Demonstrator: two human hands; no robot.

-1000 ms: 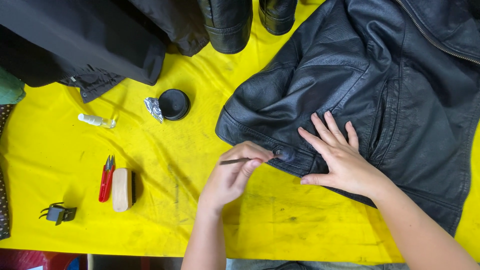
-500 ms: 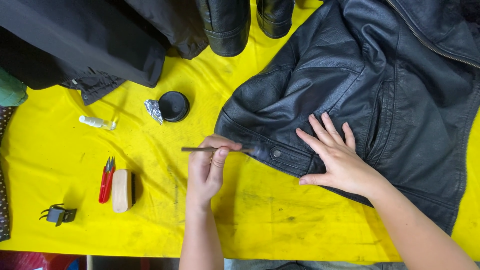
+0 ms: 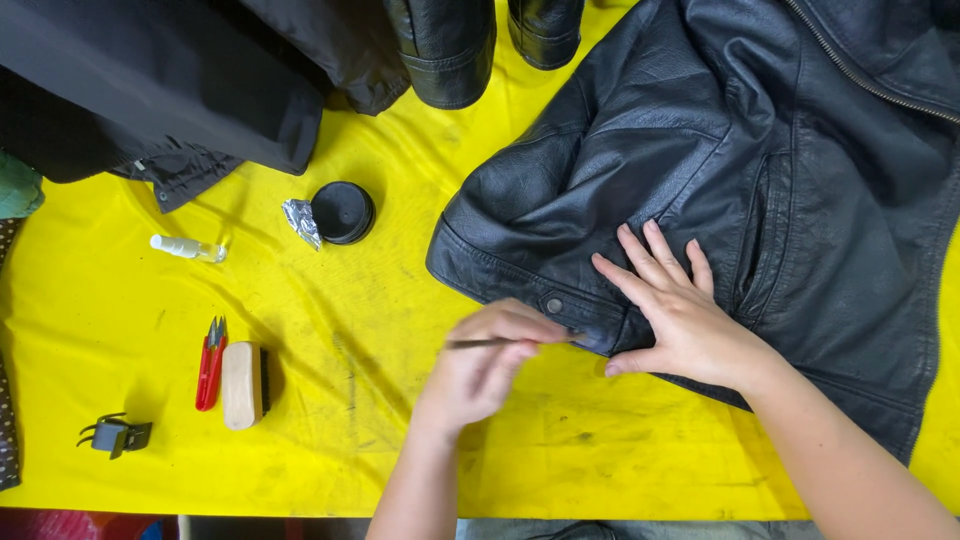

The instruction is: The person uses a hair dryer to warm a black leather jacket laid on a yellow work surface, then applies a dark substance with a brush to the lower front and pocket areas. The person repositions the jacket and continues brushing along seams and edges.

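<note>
My right hand [image 3: 690, 320] lies flat, fingers spread, pinning the black leather jacket [image 3: 720, 190] on the yellow table [image 3: 300, 300]; my left hand [image 3: 485, 365] pinches a thin brush [image 3: 510, 342], tip at the hem

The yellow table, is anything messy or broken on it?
Nothing looks broken or spilled. The yellow table cover has dark smudges and scuffs, most near its middle. A crumpled bit of foil lies beside the round black tin. The left hand holds a thin brush at the black leather jacket, and the right hand lies flat on it.
</note>
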